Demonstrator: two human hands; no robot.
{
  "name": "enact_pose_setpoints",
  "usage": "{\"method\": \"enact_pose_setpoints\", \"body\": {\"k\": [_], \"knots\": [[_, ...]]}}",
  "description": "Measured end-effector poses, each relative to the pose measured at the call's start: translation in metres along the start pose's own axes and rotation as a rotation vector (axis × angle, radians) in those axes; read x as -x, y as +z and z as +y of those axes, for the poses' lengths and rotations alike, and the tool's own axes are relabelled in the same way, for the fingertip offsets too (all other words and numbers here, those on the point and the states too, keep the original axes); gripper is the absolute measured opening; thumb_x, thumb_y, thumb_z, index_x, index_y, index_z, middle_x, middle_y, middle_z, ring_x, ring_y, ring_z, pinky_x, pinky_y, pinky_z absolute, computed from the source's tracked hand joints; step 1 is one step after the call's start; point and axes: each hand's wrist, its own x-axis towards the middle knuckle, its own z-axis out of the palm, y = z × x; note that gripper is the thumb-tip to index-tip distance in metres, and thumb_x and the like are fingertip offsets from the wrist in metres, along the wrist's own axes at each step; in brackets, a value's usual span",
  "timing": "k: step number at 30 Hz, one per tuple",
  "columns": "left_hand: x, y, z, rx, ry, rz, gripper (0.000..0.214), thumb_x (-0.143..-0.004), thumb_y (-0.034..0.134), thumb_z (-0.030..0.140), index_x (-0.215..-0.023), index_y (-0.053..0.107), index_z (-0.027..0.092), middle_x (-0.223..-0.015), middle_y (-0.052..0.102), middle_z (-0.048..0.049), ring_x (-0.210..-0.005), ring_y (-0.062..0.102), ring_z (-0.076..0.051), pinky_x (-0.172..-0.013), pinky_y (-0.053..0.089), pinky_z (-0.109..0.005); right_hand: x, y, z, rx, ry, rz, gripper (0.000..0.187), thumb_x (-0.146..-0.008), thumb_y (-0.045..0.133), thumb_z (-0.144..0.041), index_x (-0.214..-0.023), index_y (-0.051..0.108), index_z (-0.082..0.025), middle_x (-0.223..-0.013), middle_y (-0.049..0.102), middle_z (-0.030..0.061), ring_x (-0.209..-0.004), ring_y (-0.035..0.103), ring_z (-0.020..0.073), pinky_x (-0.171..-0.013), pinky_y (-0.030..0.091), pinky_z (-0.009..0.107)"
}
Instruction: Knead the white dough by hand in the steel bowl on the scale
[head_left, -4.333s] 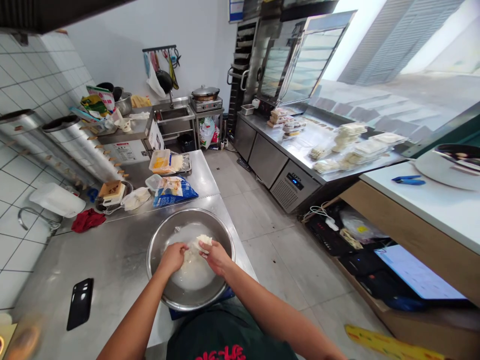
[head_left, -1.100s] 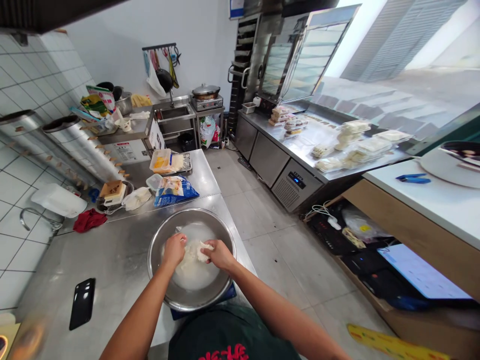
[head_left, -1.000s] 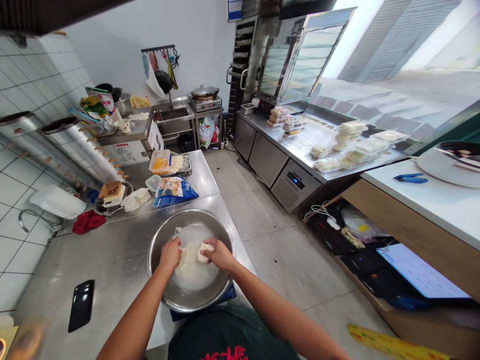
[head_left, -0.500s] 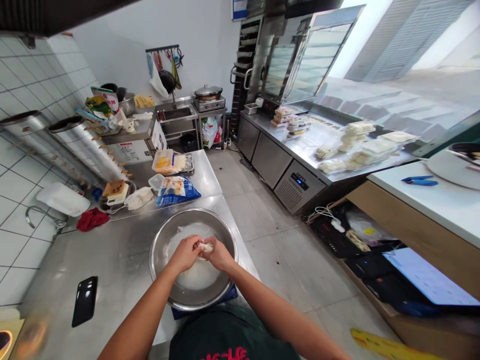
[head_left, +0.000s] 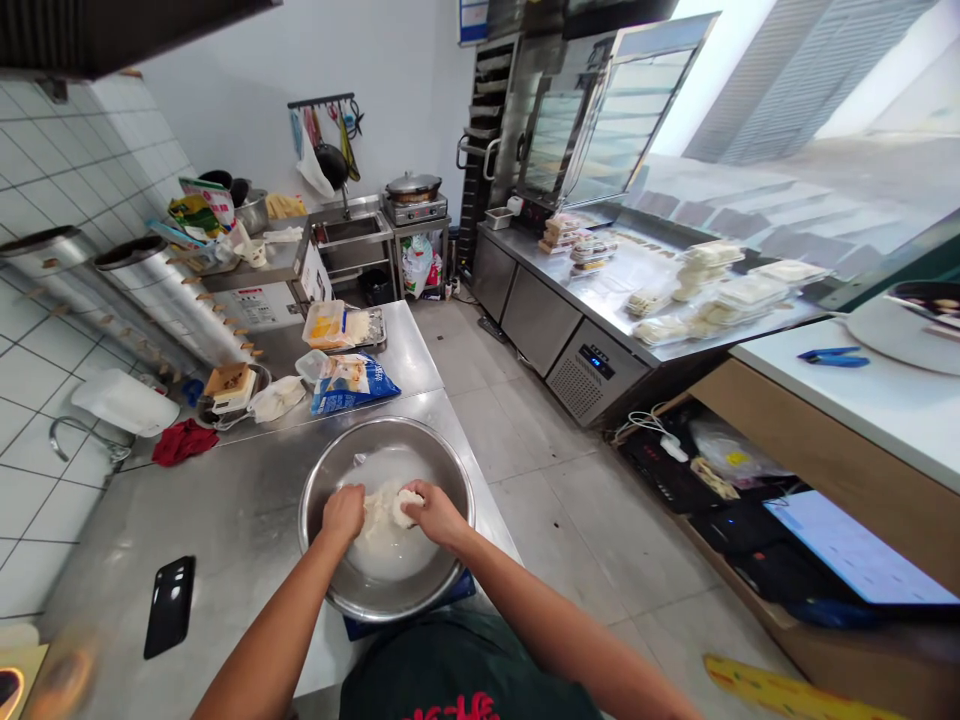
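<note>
A wide steel bowl (head_left: 311, 560) stands on the metal counter, with cloudy whitish liquid (head_left: 394, 560) in it. Inside it my right hand (head_left: 435, 515) grips a white, rough lump of dough (head_left: 407, 508) between thumb and fingers. My left hand (head_left: 343, 513) is at the bowl's left side, its fingers curled in around a whitish piece of dough, mostly hidden by them. Between the hands, loose pale bits (head_left: 384, 515) lie in the liquid. Something blue (head_left: 456, 592) shows under the bowl's near right edge.
Beyond the bowl lies a blue printed bag (head_left: 356, 383), near a tray (head_left: 367, 328) and a plastic tub (head_left: 324, 325). A black phone (head_left: 169, 605) and a red cloth (head_left: 184, 441) are on the left. Across the floor, a counter (head_left: 525, 300) bears several packed food boxes (head_left: 750, 292).
My hands, earlier together on the dough at the bowl's middle, are now apart. The left one has moved left; the right one still holds a lump. Pale bits now show between them.
</note>
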Motion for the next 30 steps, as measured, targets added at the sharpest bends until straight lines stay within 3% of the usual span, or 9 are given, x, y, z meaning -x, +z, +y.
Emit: {"method": "enact_pose_setpoints", "body": {"k": [2,4,8,13,17,20,23,27,30], "knots": [[0.005,-0.004,0.006,0.107,0.083,-0.01,0.028,-0.09,0.048,0.018,-0.1,0.074,0.018,-0.112,0.074,-0.0136,-0.107,0.066,-0.025,-0.092,0.046,-0.034,-0.004,0.0,0.009,0.044,0.009,0.039,0.026,-0.071,0.063,-0.026,-0.096,0.064,-0.019,-0.081,0.066,0.0006,-0.067,0.058,0.0156,-0.062,0.046,0.028],[0.009,-0.01,0.016,0.362,0.174,-0.01,0.031,-0.094,0.046,0.026,-0.11,0.073,0.022,-0.116,0.074,-0.0089,-0.103,0.067,-0.02,-0.091,0.048,-0.031,-0.007,0.0,0.018,0.076,0.001,0.072,0.034,-0.068,0.061,-0.02,-0.102,0.06,-0.02,-0.081,0.065,-0.0012,-0.066,0.055,0.0139,-0.061,0.042,0.026],[0.018,-0.02,0.038,0.767,0.26,-0.069,0.034,-0.086,0.061,0.034,-0.117,0.068,0.021,-0.105,0.075,-0.0054,-0.086,0.067,-0.017,-0.078,0.05,-0.028,-0.01,0.0,0.022,0.074,-0.049,0.056,0.048,-0.065,0.062,-0.018,-0.112,0.054,-0.019,-0.086,0.065,-0.0017,-0.072,0.058,0.0145,-0.065,0.044,0.026],[0.019,-0.023,0.049,0.635,0.247,0.084,0.015,-0.085,0.058,0.027,-0.091,0.072,0.022,-0.084,0.074,-0.0006,-0.077,0.063,-0.015,-0.074,0.043,-0.026,-0.007,0.0,0.006,0.09,-0.043,0.055,0.028,-0.071,0.071,-0.035,-0.091,0.064,-0.018,-0.078,0.069,0.0019,-0.071,0.062,0.0192,-0.065,0.047,0.031],[0.006,-0.014,0.032,0.473,0.059,0.226,0.019,-0.091,0.051,0.025,-0.09,0.069,0.022,-0.089,0.075,-0.0026,-0.083,0.065,-0.016,-0.076,0.041,-0.026,-0.002,0.001,-0.004,-0.095,0.011,0.038,0.025,-0.068,0.074,-0.039,-0.076,0.064,-0.017,-0.07,0.066,0.002,-0.065,0.061,0.0196,-0.064,0.053,0.036],[-0.002,-0.002,0.012,0.22,-0.057,0.184,0.018,-0.087,0.057,0.023,-0.101,0.068,0.021,-0.103,0.074,-0.0076,-0.092,0.067,-0.02,-0.079,0.042,-0.028,0.001,0.001,-0.007,-0.217,0.021,0.036,0.031,-0.066,0.078,-0.043,-0.08,0.068,-0.017,-0.076,0.068,0.0023,-0.071,0.063,0.0199,-0.07,0.056,0.038],[-0.002,0.007,-0.001,0.055,-0.034,0.072,0.028,-0.082,0.06,0.018,-0.108,0.068,0.017,-0.115,0.071,-0.0145,-0.098,0.068,-0.026,-0.084,0.045,-0.033,0.004,0.001,-0.009,-0.305,0.099,0.059,0.04,-0.062,0.082,-0.047,-0.085,0.069,-0.017,-0.084,0.07,0.0027,-0.077,0.064,0.0201,-0.072,0.055,0.037],[0.005,0.004,0.004,0.243,0.125,-0.027,0.028,-0.09,0.049,0.018,-0.098,0.075,0.021,-0.11,0.076,-0.0097,-0.109,0.067,-0.023,-0.097,0.046,-0.034,0.004,0.001,-0.008,-0.371,0.158,0.059,0.046,-0.058,0.085,-0.051,-0.085,0.068,-0.018,-0.082,0.07,0.0023,-0.079,0.063,0.019,-0.074,0.053,0.035],[0.013,-0.004,0.02,0.597,0.248,0.022,0.033,-0.092,0.051,0.028,-0.12,0.069,0.025,-0.126,0.072,-0.0057,-0.114,0.065,-0.018,-0.102,0.046,-0.031,0.003,0.003,-0.007,-0.423,0.123,0.039,0.046,-0.058,0.086,-0.051,-0.083,0.066,-0.018,-0.081,0.069,0.0013,-0.079,0.063,0.019,-0.077,0.053,0.036]]}}
